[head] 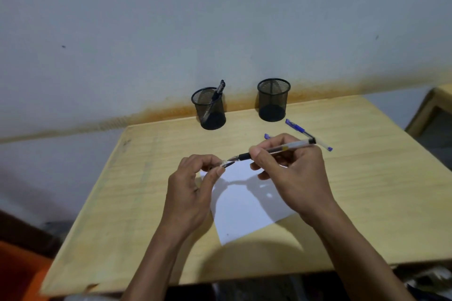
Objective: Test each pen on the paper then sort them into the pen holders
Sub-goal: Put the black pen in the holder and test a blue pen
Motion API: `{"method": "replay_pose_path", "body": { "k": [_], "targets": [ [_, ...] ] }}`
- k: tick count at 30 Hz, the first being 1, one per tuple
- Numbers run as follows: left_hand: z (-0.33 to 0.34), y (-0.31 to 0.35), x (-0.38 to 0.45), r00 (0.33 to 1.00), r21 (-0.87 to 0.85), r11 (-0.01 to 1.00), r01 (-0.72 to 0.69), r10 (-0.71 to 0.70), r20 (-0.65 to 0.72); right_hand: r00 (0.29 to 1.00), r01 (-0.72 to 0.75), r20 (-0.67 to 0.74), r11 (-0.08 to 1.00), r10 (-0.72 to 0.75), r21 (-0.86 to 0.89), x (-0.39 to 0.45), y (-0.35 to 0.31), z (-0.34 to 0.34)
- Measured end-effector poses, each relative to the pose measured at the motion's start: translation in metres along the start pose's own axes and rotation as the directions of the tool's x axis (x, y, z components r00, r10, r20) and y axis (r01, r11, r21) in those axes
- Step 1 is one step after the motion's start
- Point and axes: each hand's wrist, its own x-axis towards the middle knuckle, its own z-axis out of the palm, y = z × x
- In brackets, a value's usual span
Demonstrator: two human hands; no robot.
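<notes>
We see a pale wooden table [367, 203] against a stained wall [220, 32]. Our right hand [293, 173] grips a clear pen [276, 150]; our left hand [193, 186] pinches its cap [227, 164] (above white paper [244, 212]).

two bare forearms come into the view from the bottom edge – no sleeve is visible on either one, up to where the picture cuts them. the left hand [193, 187] and the right hand [292, 171] wear nothing: no glove, no ring, no watch or band at the wrists. the fingers are slim, with short, plain nails; on the left thumb and on one right fingertip the nail shows clearly. the forearms are lean – the wrist bones stand out a little. no marks or tattoos can be seen on them.
</notes>
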Motion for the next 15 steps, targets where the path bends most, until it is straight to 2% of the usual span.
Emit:
{"method": "replay_pose_path", "body": {
  "k": [8,15],
  "targets": [
    [-0.002,0.012,-0.004,0.999,-0.024,0.999,-0.027,0.028,0.024,0.999,0.003,0.045,0.999,-0.001,-0.052,-0.004,0.004,0.006],
    [0.002,0.021,-0.005,0.995,-0.188,0.978,0.096,-0.090,0.044,1.000,-0.005,0.005,0.999,0.005,0.050,-0.003,0.008,0.014]
  ]
}}
